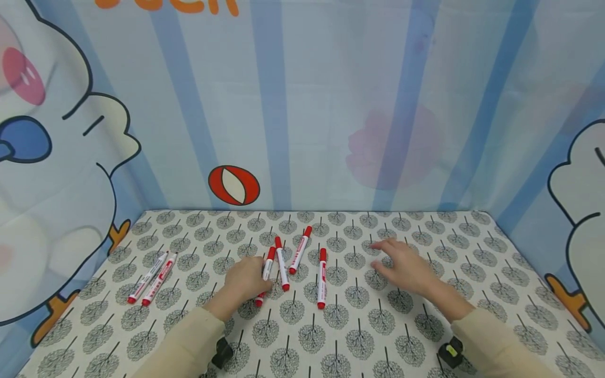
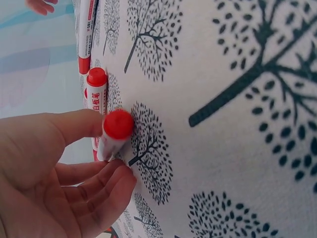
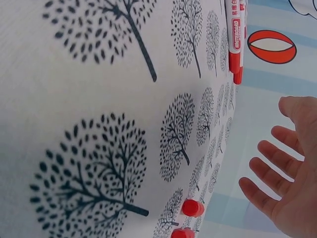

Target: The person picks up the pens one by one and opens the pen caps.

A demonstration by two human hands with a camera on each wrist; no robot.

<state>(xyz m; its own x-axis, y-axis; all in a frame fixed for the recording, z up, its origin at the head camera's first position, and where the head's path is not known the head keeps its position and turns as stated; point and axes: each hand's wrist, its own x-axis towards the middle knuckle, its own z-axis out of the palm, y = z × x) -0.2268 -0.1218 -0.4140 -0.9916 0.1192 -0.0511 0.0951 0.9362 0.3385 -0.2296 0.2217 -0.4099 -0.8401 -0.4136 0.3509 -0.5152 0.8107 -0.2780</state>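
Note:
My left hand (image 1: 247, 278) pinches a red-and-white whiteboard marker (image 1: 268, 269) between thumb and fingers; its red end (image 2: 119, 124) faces the left wrist camera. Beside it lie a second marker (image 1: 282, 262), a third marker (image 1: 300, 251) and, farther right, another marker (image 1: 322, 278). My right hand (image 1: 404, 266) hovers to the right of these, fingers spread and relaxed, holding nothing. In the right wrist view its palm shows, apart from the whiteboard marker (image 3: 236, 37) at the top. Two red marker ends (image 3: 192, 208) appear low in that view.
Two more markers (image 1: 153, 281) lie side by side at the table's left. The tablecloth (image 1: 350, 336) has a tree print. A cartoon curtain (image 1: 321, 105) stands along the table's back and sides.

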